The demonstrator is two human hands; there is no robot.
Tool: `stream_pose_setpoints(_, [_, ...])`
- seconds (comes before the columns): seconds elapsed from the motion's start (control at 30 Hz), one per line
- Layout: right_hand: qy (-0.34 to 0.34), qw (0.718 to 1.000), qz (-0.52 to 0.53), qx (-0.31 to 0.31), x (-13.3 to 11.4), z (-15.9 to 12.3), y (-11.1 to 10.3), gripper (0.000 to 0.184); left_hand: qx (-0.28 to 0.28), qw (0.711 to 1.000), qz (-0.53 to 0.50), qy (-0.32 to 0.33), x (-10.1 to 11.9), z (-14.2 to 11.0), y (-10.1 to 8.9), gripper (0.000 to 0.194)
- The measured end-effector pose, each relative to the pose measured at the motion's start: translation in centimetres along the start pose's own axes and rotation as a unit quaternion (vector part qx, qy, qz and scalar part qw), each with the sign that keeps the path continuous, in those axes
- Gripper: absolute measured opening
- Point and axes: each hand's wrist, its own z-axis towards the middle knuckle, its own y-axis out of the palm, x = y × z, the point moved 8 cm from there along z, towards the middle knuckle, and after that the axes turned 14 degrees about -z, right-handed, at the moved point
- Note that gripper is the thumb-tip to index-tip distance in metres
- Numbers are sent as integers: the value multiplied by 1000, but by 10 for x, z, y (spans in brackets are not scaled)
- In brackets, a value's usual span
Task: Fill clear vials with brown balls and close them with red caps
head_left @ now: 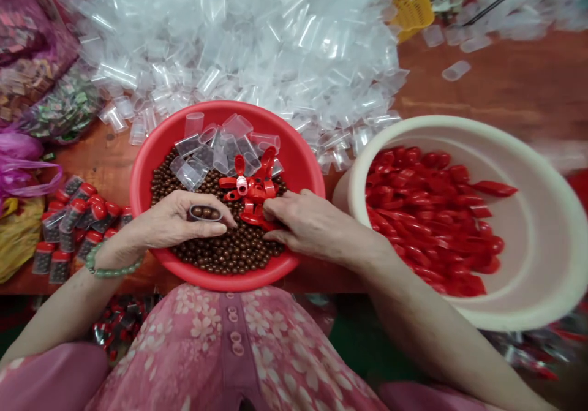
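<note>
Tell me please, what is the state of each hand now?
Left hand: closed around a clear container with brown balls.
Right hand: at the red caps; grip cannot be told.

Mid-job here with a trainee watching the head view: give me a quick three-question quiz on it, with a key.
1. What does the left hand hold?
A) a yellow basket
B) a clear container with brown balls in it
C) a pink button
2. True or false: in the picture, the white tub stands left of the red basin.
3. Fill in: the right hand is at the ____-coloured caps inside the basin.

Key: 1 B; 2 false, it stands right; 3 red.
</note>
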Motion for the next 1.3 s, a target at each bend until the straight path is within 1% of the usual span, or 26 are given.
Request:
stream_pose_setpoints(0.07, [0,999,28,15,-1,-1,4,4,46,998,-40,-18,-6,-1,-2,21])
stream_pose_setpoints(0.13, [15,995,87,51,4,-4,2,2,77,992,-95,-33,-14,-3,-2,21])
stream_pose_setpoints(0.17, [16,987,142,78,8,-7,0,2,87,988,-120,-37,-17,-4,-2,21])
stream_pose_setpoints(0.2, [17,971,211,108,11,-9,-4,6,94,985,-142,-37,-20,-6,-2,22])
stream_pose_setpoints(0.23, [28,946,286,147,17,-12,-10,12,97,982,-158,-37,-23,-7,-2,22])
stream_pose_setpoints(0.27, [46,910,364,191,25,-15,-15,17,100,979,-171,-37,-25,-9,-2,23])
stream_pose_setpoints(0.3, [74,865,439,232,32,-17,-18,21,100,978,-181,-36,-28,-11,-2,24])
stream_pose_setpoints(0.33, [107,813,503,273,39,-19,-20,24,98,976,-190,-34,-30,-12,-2,25])
stream_pose_setpoints(0.37, [135,763,553,306,43,-19,-21,25,96,975,-197,-31,-31,-12,-1,26])
stream_pose_setpoints(0.4, [153,723,587,331,44,-17,-22,23,94,974,-204,-28,-32,-13,0,27])
stream_pose_setpoints(0.43, [157,699,604,349,41,-14,-25,21,94,973,-212,-23,-33,-12,0,29])
stream_pose_setpoints(0.47, [150,694,606,359,35,-9,-29,19,94,971,-220,-18,-33,-12,2,30])
stream_pose_setpoints(0.5, [135,702,595,366,27,-3,-35,17,94,969,-230,-14,-34,-11,3,31])
stream_pose_setpoints(0.57, [93,737,557,372,10,7,-49,15,94,964,-249,-6,-33,-8,6,35])
stream_pose_setpoints(0.63, [54,761,526,376,-5,14,-62,12,87,961,-264,9,-32,-6,9,37])
stream_pose_setpoints(0.73, [14,782,506,364,-20,23,-73,4,81,956,-279,32,-32,-3,10,37])
stream_pose_setpoints(0.83, [-8,801,497,334,-27,33,-75,4,73,951,-300,29,-36,-2,8,35])
stream_pose_setpoints(0.9, [-5,805,503,313,-27,40,-71,5,43,944,-326,21,-36,-2,11,34])
stream_pose_setpoints(1.0, [14,798,534,279,-24,50,-62,9,-8,934,-356,22,-31,-5,14,31])
stream_pose_setpoints(1.07, [21,794,548,263,-23,53,-59,14,-29,931,-362,21,-27,-7,14,31])
stream_pose_setpoints(1.17, [17,799,547,249,-25,53,-59,22,-45,923,-382,11,-27,-10,13,33])
stream_pose_setpoints(1.3, [-23,825,509,245,-31,48,-64,29,-40,906,-420,-6,-33,-15,10,36])
